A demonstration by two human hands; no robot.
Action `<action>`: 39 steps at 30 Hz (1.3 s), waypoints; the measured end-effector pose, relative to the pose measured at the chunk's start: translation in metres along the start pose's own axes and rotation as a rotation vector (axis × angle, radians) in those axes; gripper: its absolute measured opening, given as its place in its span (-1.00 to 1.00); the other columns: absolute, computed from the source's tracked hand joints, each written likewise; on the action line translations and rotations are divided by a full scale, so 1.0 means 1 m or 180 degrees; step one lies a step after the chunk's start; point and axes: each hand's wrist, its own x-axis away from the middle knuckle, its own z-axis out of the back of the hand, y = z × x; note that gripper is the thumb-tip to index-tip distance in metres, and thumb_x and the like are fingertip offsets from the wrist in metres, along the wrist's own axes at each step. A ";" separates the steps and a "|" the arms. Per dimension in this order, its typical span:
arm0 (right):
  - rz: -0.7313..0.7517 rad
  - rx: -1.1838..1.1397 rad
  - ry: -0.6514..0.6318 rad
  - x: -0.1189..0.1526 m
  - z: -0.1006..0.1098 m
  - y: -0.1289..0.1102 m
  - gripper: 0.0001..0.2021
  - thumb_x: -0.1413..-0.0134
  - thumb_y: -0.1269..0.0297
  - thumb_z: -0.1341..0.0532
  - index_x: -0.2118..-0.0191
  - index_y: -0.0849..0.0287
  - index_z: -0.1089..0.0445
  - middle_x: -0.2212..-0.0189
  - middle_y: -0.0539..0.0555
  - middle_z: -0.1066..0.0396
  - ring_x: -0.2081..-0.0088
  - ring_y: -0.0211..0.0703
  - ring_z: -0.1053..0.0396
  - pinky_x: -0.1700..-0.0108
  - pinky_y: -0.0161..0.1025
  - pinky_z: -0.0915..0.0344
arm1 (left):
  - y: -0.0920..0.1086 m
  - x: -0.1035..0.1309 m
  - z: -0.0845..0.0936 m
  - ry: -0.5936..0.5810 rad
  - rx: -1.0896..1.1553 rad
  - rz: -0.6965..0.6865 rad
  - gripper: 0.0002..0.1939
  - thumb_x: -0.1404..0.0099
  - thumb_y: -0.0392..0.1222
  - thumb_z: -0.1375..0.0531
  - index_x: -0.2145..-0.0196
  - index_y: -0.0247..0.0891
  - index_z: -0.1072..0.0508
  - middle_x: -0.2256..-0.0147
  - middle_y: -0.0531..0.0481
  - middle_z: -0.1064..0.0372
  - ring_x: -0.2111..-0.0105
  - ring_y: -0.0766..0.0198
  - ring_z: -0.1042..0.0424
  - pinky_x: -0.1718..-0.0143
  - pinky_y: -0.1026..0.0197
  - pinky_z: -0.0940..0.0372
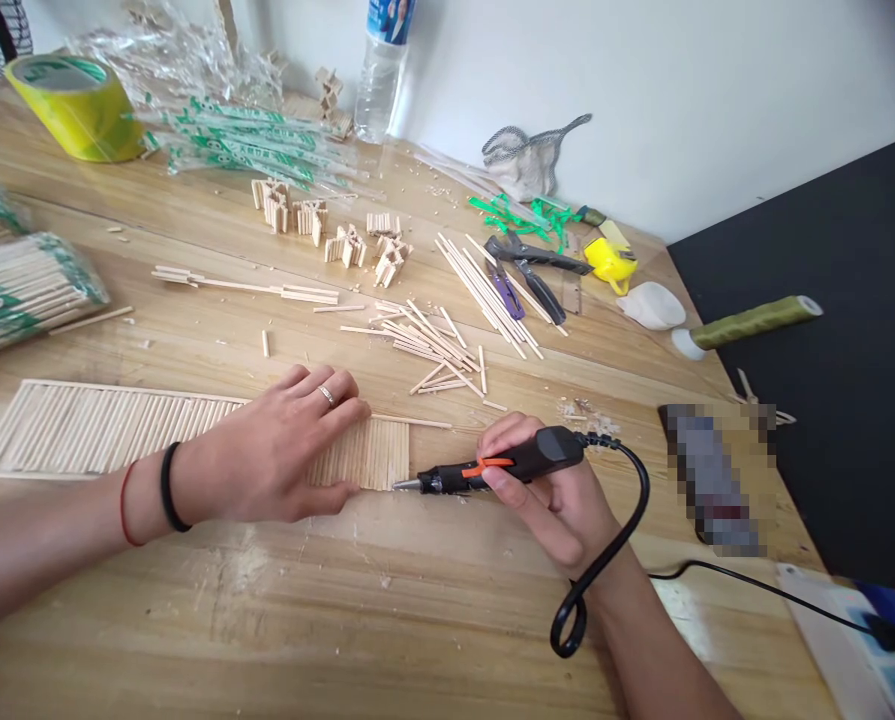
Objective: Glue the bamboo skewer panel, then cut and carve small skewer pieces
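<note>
A long flat panel of thin wooden sticks lies across the table, framed by longer sticks. My left hand rests over its right half, fingers and thumb spread across the two long edges; a ring and wristbands show on it. My right hand is closed around a black corded tool with an orange trigger, probably a glue gun. The tool's metal tip points left and is at the panel's lower right corner; whether it touches cannot be told.
Behind the panel lie loose cut sticks, small stick bundles, long sticks and pliers. Yellow tape, wrapped sticks and a bottle stand farther out. The tool's black cord loops beside my right forearm.
</note>
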 end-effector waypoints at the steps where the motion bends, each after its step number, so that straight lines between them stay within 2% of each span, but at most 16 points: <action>1: 0.0037 0.0006 0.0023 0.000 -0.001 0.000 -0.96 -0.34 0.24 -0.22 0.18 0.04 -0.35 0.27 0.05 -0.36 0.22 -0.06 -0.38 0.16 -0.08 -0.31 | 0.000 0.000 0.000 0.0002 -0.0003 -0.0009 -0.51 -0.33 0.10 -0.23 -0.06 -0.29 -0.38 0.03 -0.25 -0.35 0.03 -0.10 -0.35 -0.05 -0.16 -0.28; 6: 0.0055 -0.0176 0.0148 -0.001 -0.004 0.000 -0.96 -0.34 0.26 -0.22 0.14 0.03 -0.36 0.26 0.04 -0.35 0.20 -0.07 -0.36 0.14 -0.09 -0.28 | 0.000 0.000 0.000 0.0025 -0.0018 -0.0049 -0.51 -0.34 0.11 -0.22 -0.06 -0.31 -0.39 0.03 -0.25 -0.34 0.04 -0.10 -0.35 -0.03 -0.16 -0.28; 12: 0.0135 -0.0357 0.0577 -0.003 -0.012 0.003 -0.96 -0.33 0.27 -0.23 0.15 0.04 -0.36 0.25 0.05 -0.34 0.17 -0.06 -0.35 0.11 -0.10 -0.29 | 0.000 0.001 0.000 0.0017 -0.0054 -0.0070 -0.51 -0.34 0.10 -0.23 -0.05 -0.33 -0.40 0.03 -0.26 -0.34 0.03 -0.11 -0.35 -0.03 -0.16 -0.27; 17: 0.0158 -0.0052 0.0335 -0.003 -0.013 0.001 -0.96 -0.34 0.30 -0.22 0.15 0.04 -0.33 0.23 0.05 -0.34 0.16 -0.07 -0.36 0.08 -0.09 -0.29 | 0.000 0.001 0.001 0.0028 -0.0077 -0.0094 -0.51 -0.34 0.09 -0.22 -0.05 -0.34 -0.39 0.04 -0.25 -0.33 0.05 -0.09 -0.34 0.00 -0.15 -0.28; 26: 0.0058 -0.0015 -0.0064 -0.001 -0.003 -0.005 -0.93 -0.35 0.28 -0.21 0.10 0.04 -0.34 0.22 0.05 -0.37 0.17 -0.09 -0.39 0.12 -0.13 -0.32 | -0.002 0.000 -0.002 0.0026 -0.0055 -0.0102 -0.52 -0.34 0.09 -0.23 -0.05 -0.33 -0.39 0.05 -0.24 -0.33 0.06 -0.08 -0.34 0.00 -0.15 -0.28; 39: 0.0066 -0.0032 -0.0121 -0.001 0.007 -0.003 -0.96 -0.34 0.26 -0.22 0.14 0.03 -0.35 0.27 0.03 -0.38 0.22 -0.08 -0.39 0.16 -0.12 -0.33 | -0.001 0.001 0.000 0.0054 -0.0031 -0.0085 -0.51 -0.33 0.07 -0.24 -0.06 -0.33 -0.40 0.04 -0.25 -0.34 0.05 -0.10 -0.35 0.00 -0.17 -0.29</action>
